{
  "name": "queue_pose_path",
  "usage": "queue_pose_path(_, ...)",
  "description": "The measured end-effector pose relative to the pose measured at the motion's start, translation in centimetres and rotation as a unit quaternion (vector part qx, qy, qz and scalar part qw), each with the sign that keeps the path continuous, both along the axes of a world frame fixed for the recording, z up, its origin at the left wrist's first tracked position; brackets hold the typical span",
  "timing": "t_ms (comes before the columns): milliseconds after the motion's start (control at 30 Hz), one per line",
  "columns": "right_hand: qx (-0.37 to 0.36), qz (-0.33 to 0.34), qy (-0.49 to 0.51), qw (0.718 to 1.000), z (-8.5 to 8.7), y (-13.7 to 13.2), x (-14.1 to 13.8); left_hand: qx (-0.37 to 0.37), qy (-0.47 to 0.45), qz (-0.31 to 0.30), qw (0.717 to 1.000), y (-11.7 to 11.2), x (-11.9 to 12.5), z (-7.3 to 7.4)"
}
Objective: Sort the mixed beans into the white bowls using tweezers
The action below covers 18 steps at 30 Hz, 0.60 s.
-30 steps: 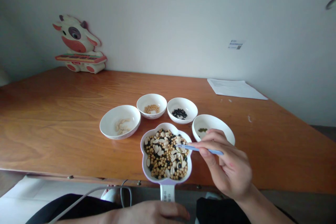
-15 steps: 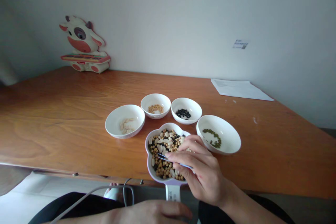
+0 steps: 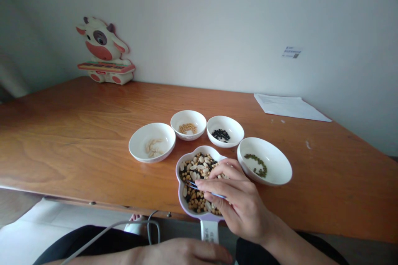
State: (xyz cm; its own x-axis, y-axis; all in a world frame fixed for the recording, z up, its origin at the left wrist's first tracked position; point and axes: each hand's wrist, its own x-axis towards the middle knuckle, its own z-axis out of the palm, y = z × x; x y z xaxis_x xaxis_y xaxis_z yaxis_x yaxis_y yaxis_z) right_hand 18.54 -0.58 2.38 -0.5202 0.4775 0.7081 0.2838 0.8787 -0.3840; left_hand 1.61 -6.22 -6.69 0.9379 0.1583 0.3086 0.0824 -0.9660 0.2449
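My right hand (image 3: 238, 198) is closed on thin metal tweezers (image 3: 214, 193). Their tips are among the mixed beans and peanuts (image 3: 199, 174) in a lilac-rimmed, flower-shaped pan (image 3: 182, 198). The hand covers the pan's right side; I cannot make out whether a bean is between the tips. My left hand (image 3: 186, 252), cut off by the bottom edge, lies across the lower end of the pan's labelled handle (image 3: 209, 230). One finger stretches right, but the others are hidden, so a grip on the handle cannot be confirmed.
Several white bowls arc behind the pan: one with pale peanut pieces (image 3: 168, 132), one with yellow beans (image 3: 189, 115), one with black beans (image 3: 234, 126), one with green beans (image 3: 280, 165). A cow toy keyboard (image 3: 107, 54), papers (image 3: 289, 105) and a grey cable (image 3: 115, 224) are around.
The whole view has shifted slightly, so bowls, pan and toy appear a little further right. The tweezers stay in the right hand, with tips still in the pan.
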Motion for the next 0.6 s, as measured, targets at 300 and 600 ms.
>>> queue_pose_path(300, -0.008, -0.002, -0.002, 1.000, 0.1, 0.0, 0.1, -0.019, 0.011, -0.004, 1.000, 0.3, 0.1, 0.7)
queue_pose_path(600, -0.017, 0.003, -0.008, 1.000, -0.1, -0.1, 0.2, -0.019, 0.012, -0.004, 1.000, 0.3, 0.3, 1.7)
